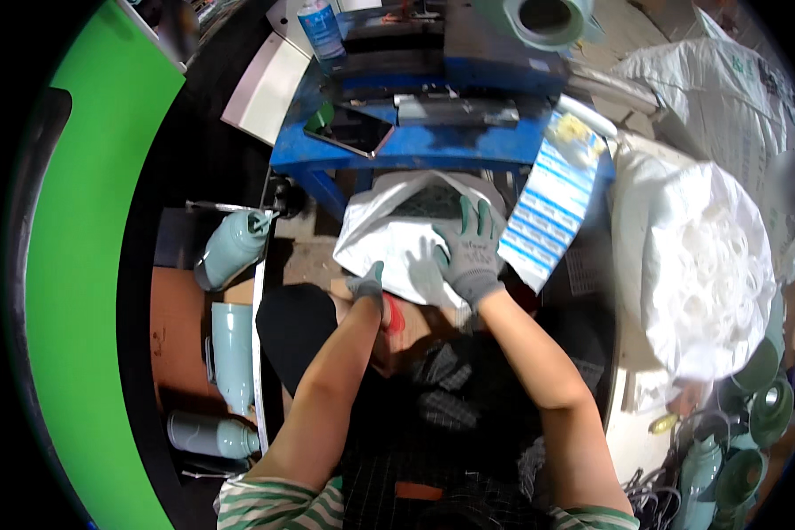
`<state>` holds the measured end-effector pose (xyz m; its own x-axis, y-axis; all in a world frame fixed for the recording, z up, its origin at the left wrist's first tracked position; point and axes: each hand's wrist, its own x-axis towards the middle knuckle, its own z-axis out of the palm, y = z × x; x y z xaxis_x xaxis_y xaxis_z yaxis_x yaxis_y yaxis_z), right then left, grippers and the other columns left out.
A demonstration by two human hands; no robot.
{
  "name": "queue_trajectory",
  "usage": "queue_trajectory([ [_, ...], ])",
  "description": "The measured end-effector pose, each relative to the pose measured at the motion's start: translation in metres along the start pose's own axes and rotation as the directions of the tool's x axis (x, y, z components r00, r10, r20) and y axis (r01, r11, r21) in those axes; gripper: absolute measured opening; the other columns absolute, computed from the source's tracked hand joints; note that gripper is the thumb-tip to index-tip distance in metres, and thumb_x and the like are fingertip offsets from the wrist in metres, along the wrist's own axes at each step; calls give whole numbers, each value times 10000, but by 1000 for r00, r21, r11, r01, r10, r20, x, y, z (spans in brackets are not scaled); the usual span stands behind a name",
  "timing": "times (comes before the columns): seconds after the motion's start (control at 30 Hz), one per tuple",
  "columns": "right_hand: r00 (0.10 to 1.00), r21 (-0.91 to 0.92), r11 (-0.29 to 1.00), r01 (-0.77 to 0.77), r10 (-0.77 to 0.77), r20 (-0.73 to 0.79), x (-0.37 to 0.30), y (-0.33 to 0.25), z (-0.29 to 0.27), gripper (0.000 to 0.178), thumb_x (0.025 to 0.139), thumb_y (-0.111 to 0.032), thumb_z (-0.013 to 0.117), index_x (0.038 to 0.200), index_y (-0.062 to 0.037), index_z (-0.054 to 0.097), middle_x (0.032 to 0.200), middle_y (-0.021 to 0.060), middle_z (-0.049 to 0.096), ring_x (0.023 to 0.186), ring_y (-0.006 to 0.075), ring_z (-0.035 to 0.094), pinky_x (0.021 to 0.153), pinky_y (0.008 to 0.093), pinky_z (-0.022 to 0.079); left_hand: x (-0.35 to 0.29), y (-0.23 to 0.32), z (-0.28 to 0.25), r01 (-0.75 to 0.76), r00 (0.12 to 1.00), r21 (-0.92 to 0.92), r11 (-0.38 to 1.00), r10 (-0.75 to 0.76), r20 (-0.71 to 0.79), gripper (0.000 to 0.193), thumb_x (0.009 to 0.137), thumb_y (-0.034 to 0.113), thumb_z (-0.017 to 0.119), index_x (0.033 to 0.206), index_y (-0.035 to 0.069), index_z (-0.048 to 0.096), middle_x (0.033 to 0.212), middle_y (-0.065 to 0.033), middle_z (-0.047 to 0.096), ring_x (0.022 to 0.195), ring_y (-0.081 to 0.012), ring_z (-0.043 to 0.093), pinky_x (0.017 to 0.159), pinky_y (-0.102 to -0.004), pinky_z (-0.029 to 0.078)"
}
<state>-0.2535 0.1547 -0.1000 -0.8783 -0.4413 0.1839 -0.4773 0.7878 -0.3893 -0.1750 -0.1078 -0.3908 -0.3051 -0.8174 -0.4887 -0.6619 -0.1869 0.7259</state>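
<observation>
The sack (397, 252), white and with its mouth gaping, sits in front of the blue bench (433, 147), just below the middle of its front edge. What lies inside the dark mouth is too dim to tell.

Both hands wear grey gloves with green fingertips. The right hand (470, 252) lies back upward over the sack's right side, its fingers extended and a little apart toward the mouth, the thumb held out to the left; it shows no hold on anything. The left hand (367, 283) is at the sack's near left edge with the thumb raised; its other fingers are hidden, so whether it pinches the sack cannot be told.

On the bench, a phone (349, 130) lies near the front edge, toward the left corner. A blue-and-white card (548, 203) slants down past the right front corner, close to the right hand. A blue can (321, 31) stands toward the back left corner.

To the right, a white bag (638, 212) full of pale rings (698, 274) rests on a pale table (625, 389).
</observation>
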Motion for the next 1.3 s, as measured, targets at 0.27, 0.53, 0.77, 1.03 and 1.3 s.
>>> queue_trajectory([
  [0.27, 986, 129, 978, -165, 168, -13, 163, 150, 97, 383, 976, -405, 580, 1186, -110, 705, 1314, 179, 661, 1261, 380, 583, 1117, 509, 397, -22, 204, 43, -541, 838, 165, 825, 512, 188, 432, 889, 292, 673, 1138, -61, 657, 1165, -353, 664, 1152, -476, 633, 966, -506, 501],
  [0.53, 988, 240, 965, -103, 127, -87, 88, 131, 105, 503, 905, -380, 711, 1268, -46, 615, 1358, 282, 555, 1300, 497, 478, 1090, 588, 385, 19, 129, -9, -646, 762, 436, 627, 561, 322, 676, 958, 370, 580, 1525, 35, 428, 1385, -295, 614, 1270, -472, 594, 1078, -516, 468],
  [0.77, 977, 120, 971, -208, 199, 80, 114, 126, 129, 427, 892, -414, 730, 1061, -25, 684, 1066, 271, 652, 1121, 462, 591, 1055, 552, 413, 31, 106, -7, -396, 917, 580, 712, 270, 294, 904, 924, 455, 596, 1635, 13, 257, 1479, -288, 564, 1341, -451, 570, 1127, -471, 454],
  [1.03, 863, 396, 768, -503, 476, 172, 163, 158, 74, 765, 838, -526, 758, 1381, -11, 601, 1355, 302, 618, 1273, 440, 589, 1096, 500, 444, 37, 199, 50, -416, 888, 538, 733, 199, 415, 605, 906, 399, 621, 1404, 56, 600, 1381, -262, 642, 1258, -419, 638, 1007, -471, 542],
  [1.3, 880, 423, 782, -458, 466, 91, 159, 174, 116, 877, 798, -606, 769, 1375, 33, 597, 1369, 308, 623, 1294, 441, 596, 1098, 487, 459, 56, 266, 48, -736, 561, 650, 189, 707, 429, 415, 960, 311, 570, 1281, 75, 687, 1291, -225, 694, 1124, -451, 678, 950, -514, 551],
])
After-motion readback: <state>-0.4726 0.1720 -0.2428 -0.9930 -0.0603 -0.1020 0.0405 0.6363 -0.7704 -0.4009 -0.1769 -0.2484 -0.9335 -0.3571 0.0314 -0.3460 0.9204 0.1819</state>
